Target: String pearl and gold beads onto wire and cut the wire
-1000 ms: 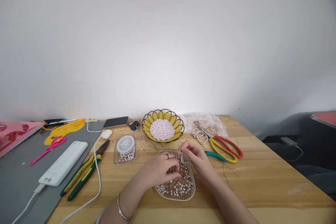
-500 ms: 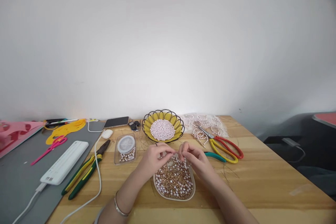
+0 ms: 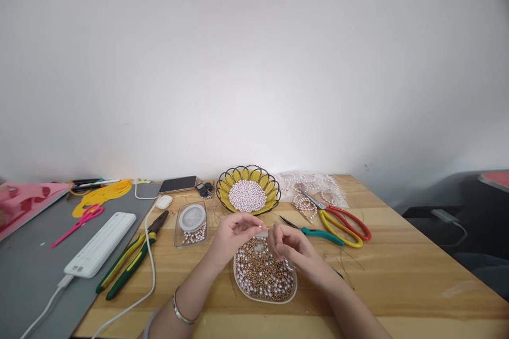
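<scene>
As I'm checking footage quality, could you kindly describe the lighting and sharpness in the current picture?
Head view: wall brightest mid-frame, greyer toward the right; same view: scissors clearly outlined, fine detail between left hand and right hand too small to make out.

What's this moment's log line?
left hand: apparently pinching pale bead | right hand: over bead tray | yellow basket: beyond hands, holding beads
</scene>
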Available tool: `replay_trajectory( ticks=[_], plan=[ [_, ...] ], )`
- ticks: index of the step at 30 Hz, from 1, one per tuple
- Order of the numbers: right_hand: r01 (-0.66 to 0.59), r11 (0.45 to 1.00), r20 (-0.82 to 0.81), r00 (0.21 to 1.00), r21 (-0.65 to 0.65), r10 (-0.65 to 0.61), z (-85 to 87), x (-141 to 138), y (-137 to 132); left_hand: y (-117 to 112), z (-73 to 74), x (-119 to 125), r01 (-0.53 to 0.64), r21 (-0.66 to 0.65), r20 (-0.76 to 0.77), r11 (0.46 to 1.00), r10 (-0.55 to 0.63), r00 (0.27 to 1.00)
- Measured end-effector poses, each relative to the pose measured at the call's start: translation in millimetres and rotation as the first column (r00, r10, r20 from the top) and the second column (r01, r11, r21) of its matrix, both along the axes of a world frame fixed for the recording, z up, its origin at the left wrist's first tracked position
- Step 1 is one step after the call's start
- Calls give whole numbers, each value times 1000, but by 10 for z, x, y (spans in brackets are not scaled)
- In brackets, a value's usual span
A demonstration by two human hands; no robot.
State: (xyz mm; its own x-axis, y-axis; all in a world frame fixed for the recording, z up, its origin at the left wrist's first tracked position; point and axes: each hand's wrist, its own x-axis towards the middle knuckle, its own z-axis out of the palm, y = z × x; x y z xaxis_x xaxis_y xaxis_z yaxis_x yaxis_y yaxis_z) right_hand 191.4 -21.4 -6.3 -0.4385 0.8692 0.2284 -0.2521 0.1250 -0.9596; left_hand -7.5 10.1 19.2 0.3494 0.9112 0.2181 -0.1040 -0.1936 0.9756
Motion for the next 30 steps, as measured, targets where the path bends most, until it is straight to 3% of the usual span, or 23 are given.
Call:
replay_trajectory(
  ticks=[9,18,30],
  plan=[
    [4,1000,35,999,-16,-4,2,2,10,-1,-53,0,20,17,19,1000,-21,1000],
    [12,1000,73,997,-8,-12,-45,15,25,43,-74,-17,2,211,-101,977,19,995],
    [52,999,132,990,-8,-50,1,-3,12,12,-80,-14,12,99,-143,995,3,990]
  ],
)
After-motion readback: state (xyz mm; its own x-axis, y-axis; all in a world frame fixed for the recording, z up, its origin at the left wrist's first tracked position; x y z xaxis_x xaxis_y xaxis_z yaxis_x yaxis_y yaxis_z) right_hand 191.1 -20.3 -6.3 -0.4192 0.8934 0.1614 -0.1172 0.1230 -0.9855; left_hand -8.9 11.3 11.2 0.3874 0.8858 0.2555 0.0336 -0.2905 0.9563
